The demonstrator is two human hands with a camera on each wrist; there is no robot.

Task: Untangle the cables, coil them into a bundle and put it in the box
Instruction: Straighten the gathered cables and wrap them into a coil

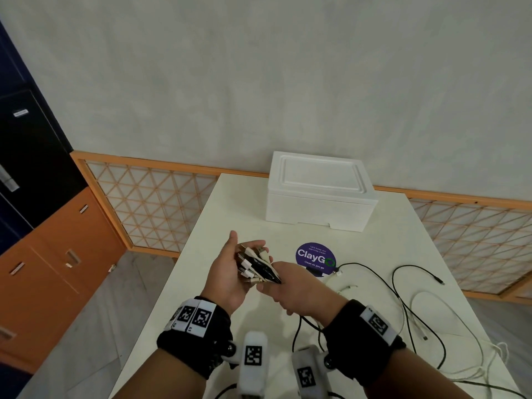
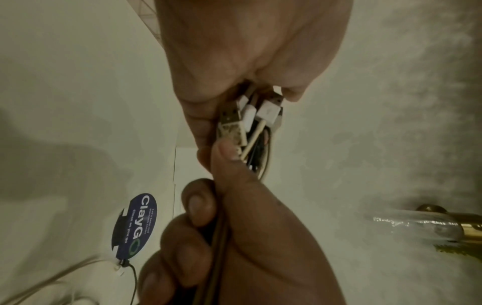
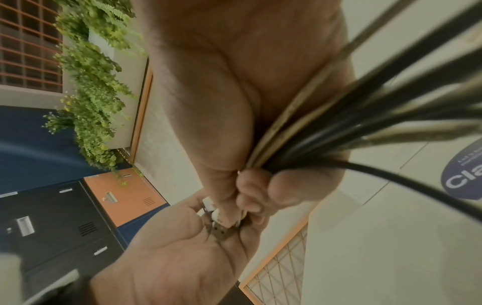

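Above the table's near middle, my left hand (image 1: 227,272) lies palm-up with its fingers cupped round a cluster of white and black USB plug ends (image 1: 250,264). The same plugs (image 2: 245,115) sit between its thumb and fingers in the left wrist view. My right hand (image 1: 290,286) grips the gathered cables (image 3: 365,115) in a fist just behind the plugs. The rest of the black and white cables (image 1: 400,295) trail loose over the right side of the table. A white foam box (image 1: 319,203) stands at the table's far side with its lid on.
A round purple ClayGo sticker (image 1: 315,258) is on the white table (image 1: 230,203) between my hands and the box. An orange lattice screen (image 1: 149,203) runs behind the table. Orange and dark cabinets (image 1: 57,254) stand to the left across bare floor.
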